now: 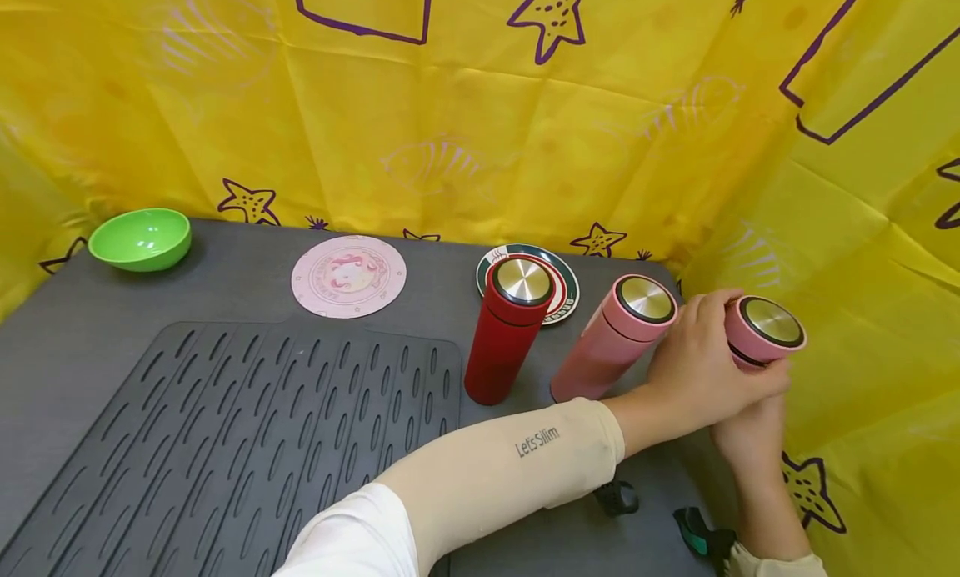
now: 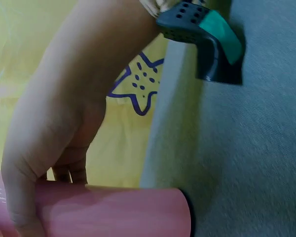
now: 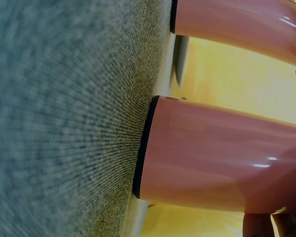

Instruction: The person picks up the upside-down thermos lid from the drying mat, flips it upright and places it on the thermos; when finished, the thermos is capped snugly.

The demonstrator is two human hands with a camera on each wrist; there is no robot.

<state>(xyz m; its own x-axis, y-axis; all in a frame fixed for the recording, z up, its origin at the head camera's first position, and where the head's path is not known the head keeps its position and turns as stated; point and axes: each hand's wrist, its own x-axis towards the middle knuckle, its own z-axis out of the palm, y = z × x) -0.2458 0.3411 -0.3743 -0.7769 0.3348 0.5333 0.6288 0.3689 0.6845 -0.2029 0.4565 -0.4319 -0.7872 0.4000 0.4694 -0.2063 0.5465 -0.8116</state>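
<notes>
A pink thermos bottle (image 1: 750, 337) with a silver-topped lid (image 1: 772, 320) stands at the table's right side, both hands around it. My left hand (image 1: 697, 373) reaches across and grips it near the lid, fingers behind and thumb in front. Lower down, my right hand (image 1: 753, 439) holds the body; in the left wrist view that hand (image 2: 49, 123) wraps the pink bottle (image 2: 118, 210). The bottle's dark base meets the table in the right wrist view, where fingertips (image 3: 259, 224) show below the body (image 3: 217, 158). A second pink thermos bottle (image 1: 611, 339) stands just left of the hands.
A red thermos bottle (image 1: 506, 335) stands farther left, before a round patterned plate (image 1: 566, 298). A pink round mat (image 1: 348, 277) and a green bowl (image 1: 142, 239) lie along the back. The grey ridged mat (image 1: 247, 444) covers the left front. Yellow cloth (image 1: 480, 102) hangs behind and right.
</notes>
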